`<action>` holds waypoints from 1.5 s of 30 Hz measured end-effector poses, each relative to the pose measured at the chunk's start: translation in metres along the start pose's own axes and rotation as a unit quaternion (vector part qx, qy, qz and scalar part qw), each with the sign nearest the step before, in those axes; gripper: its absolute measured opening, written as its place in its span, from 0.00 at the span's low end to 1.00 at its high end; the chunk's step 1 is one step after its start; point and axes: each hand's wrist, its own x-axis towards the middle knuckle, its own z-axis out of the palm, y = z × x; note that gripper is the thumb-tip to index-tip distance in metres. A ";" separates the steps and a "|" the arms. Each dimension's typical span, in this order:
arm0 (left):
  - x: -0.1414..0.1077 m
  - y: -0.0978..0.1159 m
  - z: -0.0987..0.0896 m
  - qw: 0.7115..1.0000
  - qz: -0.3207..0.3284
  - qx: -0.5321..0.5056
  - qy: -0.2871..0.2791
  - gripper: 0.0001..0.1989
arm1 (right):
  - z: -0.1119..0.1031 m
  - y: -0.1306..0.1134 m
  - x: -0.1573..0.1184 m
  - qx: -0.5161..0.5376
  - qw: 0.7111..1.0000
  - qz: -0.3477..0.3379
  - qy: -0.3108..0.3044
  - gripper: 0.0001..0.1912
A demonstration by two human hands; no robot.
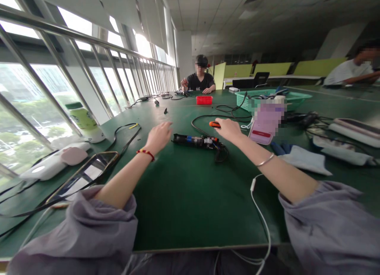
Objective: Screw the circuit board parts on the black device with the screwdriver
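Head view: black cylindrical device with blue band lies on the green worktop, back from the near edge, between the 2 hands. Dark wires hang loose at its right end; looks unclosed. Right hand grips orange-and-black handle, off the device. Left hand open, fingers slightly bent, seemingly empty, near its left end. Green plastic basket beyond right hand.

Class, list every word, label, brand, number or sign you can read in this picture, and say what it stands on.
No text can be read with certainty.
Green-and-white bottle with a green cap: round emblem, too small.
Phone with a pink screen: marks on its red bar, too blurred.
Black short-sleeved shirt: pale marks, too small.
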 end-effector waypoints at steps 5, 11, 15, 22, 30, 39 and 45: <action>-0.026 -0.090 -0.003 0.978 -0.148 0.116 -0.094 0.26 | -0.001 -0.009 -0.032 0.013 0.999 -0.025 0.041 0.13; -0.032 -0.103 0.000 0.972 -0.125 0.150 -0.133 0.23 | 0.018 -0.007 -0.055 0.043 0.994 -0.055 0.082 0.09; -0.029 -0.098 0.001 0.973 -0.122 0.147 -0.130 0.22 | 0.021 -0.008 -0.051 0.080 0.994 -0.010 0.075 0.11; -0.025 -0.080 0.004 0.978 -0.086 0.134 -0.134 0.20 | 0.023 -0.007 -0.051 0.092 0.993 -0.021 0.067 0.11; -0.023 -0.063 -0.005 0.978 -0.036 0.145 -0.147 0.18 | 0.023 -0.006 -0.051 0.094 0.993 -0.031 0.058 0.10; -0.016 -0.073 -0.011 0.974 -0.045 0.113 -0.189 0.13 | 0.020 -0.004 -0.052 0.106 0.990 -0.074 0.049 0.11; -0.017 -0.073 -0.010 0.983 0.008 0.065 -0.173 0.10 | 0.019 -0.013 -0.058 0.108 0.988 -0.096 0.046 0.15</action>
